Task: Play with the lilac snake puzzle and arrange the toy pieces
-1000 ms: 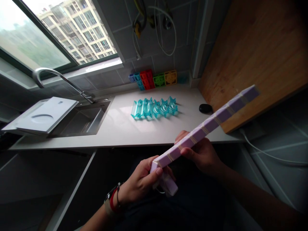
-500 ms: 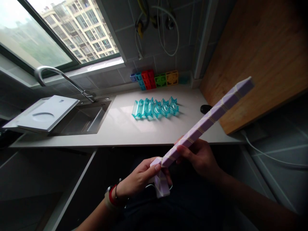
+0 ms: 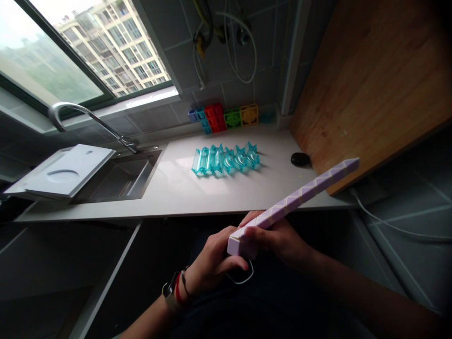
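A lilac and white snake puzzle, made of a chain of wedge segments, slants up and to the right in front of the counter. Its long part is straight, and at the near end a short piece bends down, partly covered by my fingers. My left hand is closed around this near end, with the thumb below it and the other fingers behind. My right hand grips the bar just above, thumb on its near side.
Translucent teal plastic pieces lie in a row on the white counter. Red, green, yellow and blue plastic frames lean on the back wall. A black mouse-like object sits near the wooden board. To the left are the sink, faucet and white panel.
The snake puzzle's long part has swung lower at its far end. The short piece, earlier hanging down below my left hand, is now tucked up under the near end. My right hand has slid toward my left.
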Action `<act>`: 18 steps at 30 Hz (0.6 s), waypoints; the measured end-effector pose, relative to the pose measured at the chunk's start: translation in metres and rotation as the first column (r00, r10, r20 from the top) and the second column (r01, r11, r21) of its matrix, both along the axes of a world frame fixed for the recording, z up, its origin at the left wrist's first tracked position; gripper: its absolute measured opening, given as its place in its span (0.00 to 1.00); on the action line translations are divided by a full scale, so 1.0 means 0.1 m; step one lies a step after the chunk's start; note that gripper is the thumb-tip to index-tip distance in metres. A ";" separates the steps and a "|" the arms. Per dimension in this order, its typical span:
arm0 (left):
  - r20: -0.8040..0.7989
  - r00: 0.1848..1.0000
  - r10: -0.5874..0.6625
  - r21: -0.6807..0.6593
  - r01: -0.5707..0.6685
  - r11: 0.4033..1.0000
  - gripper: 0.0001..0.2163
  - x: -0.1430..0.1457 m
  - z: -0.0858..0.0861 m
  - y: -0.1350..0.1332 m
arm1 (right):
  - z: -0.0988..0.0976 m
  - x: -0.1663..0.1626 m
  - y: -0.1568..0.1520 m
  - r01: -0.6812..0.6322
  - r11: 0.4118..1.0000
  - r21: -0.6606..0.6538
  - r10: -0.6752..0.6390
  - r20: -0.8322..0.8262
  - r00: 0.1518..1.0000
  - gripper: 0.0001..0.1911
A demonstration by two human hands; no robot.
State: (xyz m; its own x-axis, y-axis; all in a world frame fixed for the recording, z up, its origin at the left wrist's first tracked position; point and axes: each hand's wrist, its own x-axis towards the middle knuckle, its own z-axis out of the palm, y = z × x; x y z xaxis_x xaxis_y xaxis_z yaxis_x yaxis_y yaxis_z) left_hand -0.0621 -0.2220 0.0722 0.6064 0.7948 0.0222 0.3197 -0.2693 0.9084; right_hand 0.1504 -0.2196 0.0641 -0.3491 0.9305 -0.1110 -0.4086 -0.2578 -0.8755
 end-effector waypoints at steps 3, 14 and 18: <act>-0.028 0.999 -0.042 0.016 0.043 0.999 0.26 0.04 0.06 0.07 | 0.01 0.07 0.04 0.030 0.997 0.072 -0.038 0.108 0.993 0.16; -0.397 0.916 0.056 0.329 0.085 0.941 0.24 -0.01 0.33 0.26 | 0.01 0.07 0.11 -0.017 0.996 0.088 0.001 0.184 0.983 0.15; -0.119 0.991 0.061 0.351 -0.015 0.936 0.24 -0.10 0.32 0.28 | 0.01 0.08 0.10 0.002 0.999 0.038 -0.001 -0.024 1.000 0.14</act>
